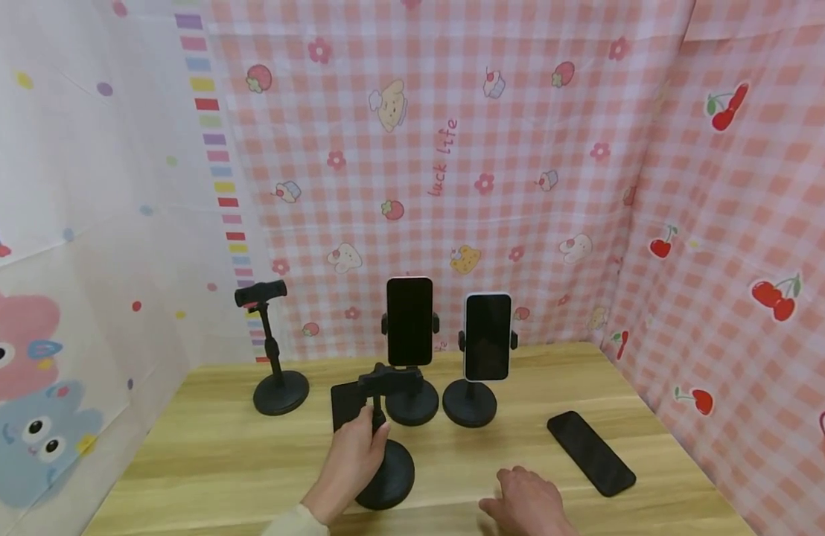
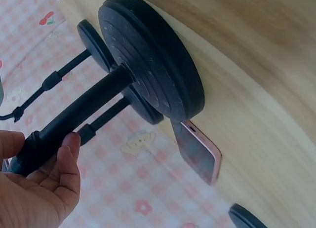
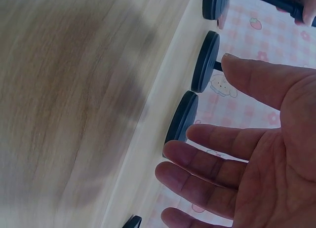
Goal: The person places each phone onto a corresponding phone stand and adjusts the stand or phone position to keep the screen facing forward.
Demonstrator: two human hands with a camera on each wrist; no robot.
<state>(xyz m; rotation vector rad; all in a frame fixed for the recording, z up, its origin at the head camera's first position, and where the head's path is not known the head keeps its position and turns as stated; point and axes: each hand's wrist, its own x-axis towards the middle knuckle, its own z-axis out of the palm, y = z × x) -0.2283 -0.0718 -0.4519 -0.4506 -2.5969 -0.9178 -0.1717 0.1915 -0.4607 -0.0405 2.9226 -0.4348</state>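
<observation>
Wooden tabletop (image 1: pixel 211 461), left hand (image 1: pixel 352 452) gripping stand (image 1: pixel 395 476), right hand (image 1: pixel 528 502) — relaxed — near phone (image 1: pixel 590 453)

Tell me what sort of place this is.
Perhaps a makeshift tabletop booth, judging by the cartoon-printed pink checked cloth hung behind a wood-grain table, and black phone stands on it, two of them holding phones.

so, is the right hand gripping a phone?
No, the right hand is empty, its palm bare in the right wrist view.
</observation>
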